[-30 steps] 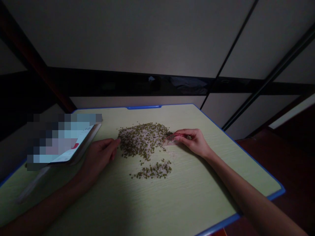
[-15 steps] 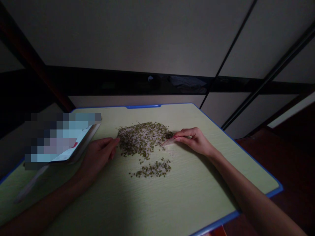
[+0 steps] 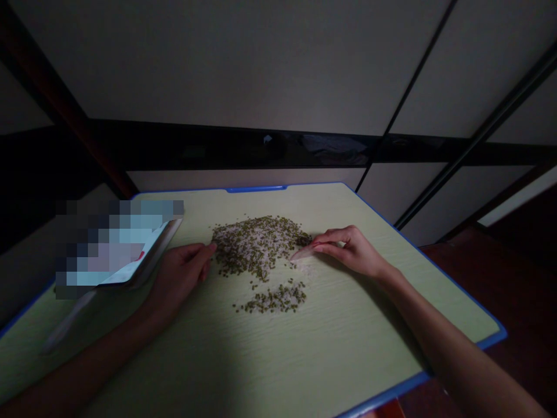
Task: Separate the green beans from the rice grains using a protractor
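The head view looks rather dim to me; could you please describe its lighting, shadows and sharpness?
Head view throughout: light is low overall; a broad shadow darkens the near left of the table; another runs along the right forearm; the partly pixelated screen is among the brightest patches; fine detail in the grain pile looks soft.

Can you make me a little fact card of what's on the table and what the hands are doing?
Table: pale top, blue edge
Big pile: green bean-like bits mixed with whitish grains
Small pile: similar mix, nearer the person
Left hand: fingers curled, at the big pile's left edge
Right hand: pinching a thin pale piece by the big pile's right edge
Screen: lit, at the left, partly blurred out
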A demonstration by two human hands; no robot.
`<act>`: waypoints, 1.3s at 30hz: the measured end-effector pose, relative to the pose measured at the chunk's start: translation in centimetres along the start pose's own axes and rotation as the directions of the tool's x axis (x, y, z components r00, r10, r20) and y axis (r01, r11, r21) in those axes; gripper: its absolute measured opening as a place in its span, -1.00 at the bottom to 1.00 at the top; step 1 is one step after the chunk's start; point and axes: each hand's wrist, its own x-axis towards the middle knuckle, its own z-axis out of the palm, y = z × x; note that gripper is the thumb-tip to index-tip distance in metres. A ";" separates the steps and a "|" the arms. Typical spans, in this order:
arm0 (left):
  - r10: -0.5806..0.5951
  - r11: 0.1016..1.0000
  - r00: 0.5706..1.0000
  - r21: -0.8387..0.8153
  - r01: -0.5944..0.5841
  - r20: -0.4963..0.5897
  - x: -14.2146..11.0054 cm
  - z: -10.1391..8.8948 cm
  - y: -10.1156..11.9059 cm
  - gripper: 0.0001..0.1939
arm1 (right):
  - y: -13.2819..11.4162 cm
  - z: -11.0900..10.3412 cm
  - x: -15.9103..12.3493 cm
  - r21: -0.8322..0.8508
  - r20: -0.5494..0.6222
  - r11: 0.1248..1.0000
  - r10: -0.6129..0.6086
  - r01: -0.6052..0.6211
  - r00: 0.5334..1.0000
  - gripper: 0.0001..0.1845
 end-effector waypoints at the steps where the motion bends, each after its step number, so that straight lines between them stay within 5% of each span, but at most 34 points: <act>1: 0.008 1.000 1.000 0.001 -0.008 -0.003 0.0 0.0 0.0 -0.57 | 0.0 0.1 0.0 -0.007 -0.005 1.000 0.001 -0.001 1.000 -0.80; 9: 0.023 1.000 1.000 0.006 -0.023 -0.001 -0.1 0.0 0.1 -0.57 | -0.1 0.3 0.2 -0.024 0.024 0.998 -0.059 0.060 0.998 -0.82; 20: 0.037 0.999 0.999 0.016 -0.037 0.004 -0.2 -0.1 0.2 -0.56 | -1.4 -0.8 0.1 -0.155 0.243 0.960 -0.190 0.231 0.951 -0.69; 39: 0.006 1.000 1.000 -0.006 -0.006 0.014 -0.2 0.0 0.2 -0.59 | -2.2 -1.9 -0.7 -0.226 0.305 0.955 -0.118 0.193 0.945 -0.74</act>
